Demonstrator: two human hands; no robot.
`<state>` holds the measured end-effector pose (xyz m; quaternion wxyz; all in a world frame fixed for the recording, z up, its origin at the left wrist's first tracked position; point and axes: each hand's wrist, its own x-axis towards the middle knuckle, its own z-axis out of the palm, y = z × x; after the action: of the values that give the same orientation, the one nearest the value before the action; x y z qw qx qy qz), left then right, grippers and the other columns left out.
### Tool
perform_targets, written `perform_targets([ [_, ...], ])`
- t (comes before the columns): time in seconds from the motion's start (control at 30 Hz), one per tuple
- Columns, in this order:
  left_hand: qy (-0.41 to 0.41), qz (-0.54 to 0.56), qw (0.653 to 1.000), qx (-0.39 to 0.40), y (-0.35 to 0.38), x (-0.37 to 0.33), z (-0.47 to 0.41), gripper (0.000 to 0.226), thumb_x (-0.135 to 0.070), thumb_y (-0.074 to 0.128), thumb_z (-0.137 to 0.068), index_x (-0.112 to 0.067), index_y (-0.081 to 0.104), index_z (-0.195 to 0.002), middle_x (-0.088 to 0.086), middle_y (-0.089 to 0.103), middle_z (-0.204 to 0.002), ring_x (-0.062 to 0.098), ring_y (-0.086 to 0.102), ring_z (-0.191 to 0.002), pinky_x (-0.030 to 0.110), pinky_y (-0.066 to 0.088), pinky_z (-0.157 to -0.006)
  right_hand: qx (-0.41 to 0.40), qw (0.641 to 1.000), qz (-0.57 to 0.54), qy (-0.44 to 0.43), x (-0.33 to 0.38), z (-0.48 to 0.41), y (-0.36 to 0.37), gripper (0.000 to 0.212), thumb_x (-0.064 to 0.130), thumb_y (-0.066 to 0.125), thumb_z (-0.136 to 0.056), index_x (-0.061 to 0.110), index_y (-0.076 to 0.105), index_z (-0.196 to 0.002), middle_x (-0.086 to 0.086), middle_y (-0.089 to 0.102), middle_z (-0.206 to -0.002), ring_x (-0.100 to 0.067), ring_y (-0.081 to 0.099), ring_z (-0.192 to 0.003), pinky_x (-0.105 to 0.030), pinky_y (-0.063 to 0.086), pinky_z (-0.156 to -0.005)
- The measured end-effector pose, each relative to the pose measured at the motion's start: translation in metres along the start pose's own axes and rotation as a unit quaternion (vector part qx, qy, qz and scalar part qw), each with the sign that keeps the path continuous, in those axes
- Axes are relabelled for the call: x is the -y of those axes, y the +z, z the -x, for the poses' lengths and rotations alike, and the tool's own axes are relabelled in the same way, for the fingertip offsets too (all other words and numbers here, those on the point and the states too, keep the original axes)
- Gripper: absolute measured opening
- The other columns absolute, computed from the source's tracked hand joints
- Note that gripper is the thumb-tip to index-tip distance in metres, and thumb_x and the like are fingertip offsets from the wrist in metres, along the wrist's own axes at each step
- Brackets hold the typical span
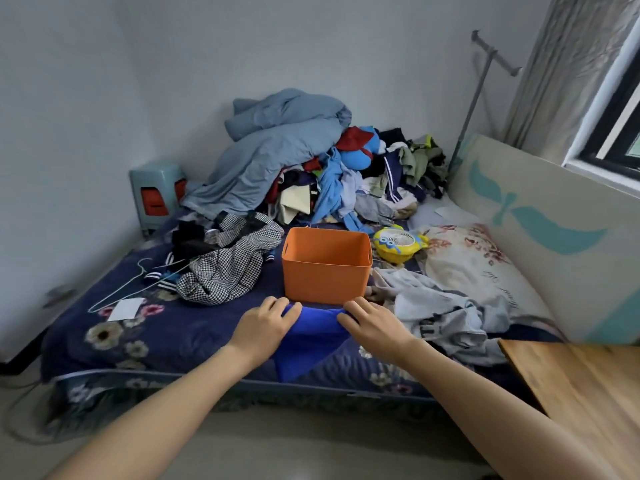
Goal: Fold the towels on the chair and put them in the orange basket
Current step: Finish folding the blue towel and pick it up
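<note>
Nearest us, just in front of the orange basket [325, 282], our left hand [266, 327] and right hand [370, 323] lie apart, fingers flat, pressing the far corners of the blue towel [311, 344]. We judge it soft, light and limp, best taken by its corners. It is plain bright blue, tapering toward us, reaching the basket's foot. Behind the basket rises a heap of clothes [346, 181].
</note>
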<state>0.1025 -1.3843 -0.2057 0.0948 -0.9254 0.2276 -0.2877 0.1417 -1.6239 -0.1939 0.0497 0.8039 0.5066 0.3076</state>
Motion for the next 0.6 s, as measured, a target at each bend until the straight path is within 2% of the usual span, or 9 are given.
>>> perform_targets([
  [0.07, -0.004, 0.004, 1.000, 0.020, 0.018, 0.008, -0.015, 0.059, 0.002, 0.083, -0.037, -0.007, 0.068, -0.094, 0.011, 0.067, -0.080, 0.024, 0.064, -0.062, 0.022, 0.042, -0.032, -0.001, 1.000, -0.002, 0.011, -0.016, -0.004, 0.018, 0.037, 0.002, 0.070, -0.060, 0.009, 0.049, -0.090, -0.008, 0.059, -0.080, -0.024, 0.057, -0.065, -0.029, 0.049, -0.050],
  [0.13, 0.004, 0.010, 0.999, 0.030, 0.039, 0.017, -0.037, 0.062, 0.002, 0.083, -0.038, -0.007, 0.066, -0.096, 0.010, 0.066, -0.079, 0.024, 0.063, -0.062, 0.022, 0.042, -0.032, -0.018, 1.000, 0.010, 0.015, -0.038, -0.008, 0.040, 0.034, 0.002, 0.070, -0.063, 0.009, 0.049, -0.088, -0.008, 0.057, -0.077, -0.024, 0.055, -0.063, -0.029, 0.047, -0.049],
  [0.3, 0.004, -0.001, 0.999, 0.037, 0.084, 0.048, -0.109, 0.059, 0.001, 0.084, -0.039, -0.008, 0.068, -0.094, 0.009, 0.066, -0.078, 0.023, 0.064, -0.064, 0.021, 0.043, -0.032, -0.065, 0.997, 0.034, 0.030, -0.111, -0.030, 0.094, 0.019, 0.006, 0.054, -0.074, 0.011, 0.047, -0.091, -0.006, 0.046, -0.087, -0.021, 0.044, -0.072, -0.028, 0.042, -0.054],
  [0.37, 0.008, 0.007, 0.999, 0.034, 0.107, 0.064, -0.137, 0.063, 0.001, 0.083, -0.040, -0.009, 0.063, -0.099, 0.009, 0.067, -0.080, 0.023, 0.065, -0.066, 0.022, 0.045, -0.033, -0.075, 0.996, 0.021, 0.037, -0.141, -0.040, 0.120, 0.015, 0.008, 0.048, -0.076, 0.011, 0.048, -0.091, -0.006, 0.047, -0.087, -0.022, 0.045, -0.073, -0.029, 0.042, -0.054],
  [0.47, 0.019, 0.009, 1.000, 0.022, 0.136, 0.089, -0.176, 0.060, 0.004, 0.075, -0.048, -0.010, 0.052, -0.103, 0.008, 0.066, -0.081, 0.024, 0.064, -0.067, 0.023, 0.047, -0.036, -0.082, 0.996, -0.004, 0.044, -0.181, -0.057, 0.155, 0.013, 0.009, 0.050, -0.075, 0.011, 0.049, -0.089, -0.007, 0.055, -0.082, -0.024, 0.049, -0.071, -0.031, 0.043, -0.049],
  [0.6, 0.005, 0.000, 1.000, 0.014, 0.166, 0.122, -0.218, 0.043, 0.003, 0.057, -0.061, -0.009, 0.056, -0.103, 0.010, 0.066, -0.081, 0.026, 0.065, -0.069, 0.026, 0.050, -0.038, -0.104, 0.992, -0.015, 0.072, -0.220, -0.085, 0.188, 0.019, 0.010, 0.046, -0.076, 0.010, 0.046, -0.094, -0.005, 0.042, -0.092, -0.021, 0.041, -0.077, -0.028, 0.040, -0.048],
])
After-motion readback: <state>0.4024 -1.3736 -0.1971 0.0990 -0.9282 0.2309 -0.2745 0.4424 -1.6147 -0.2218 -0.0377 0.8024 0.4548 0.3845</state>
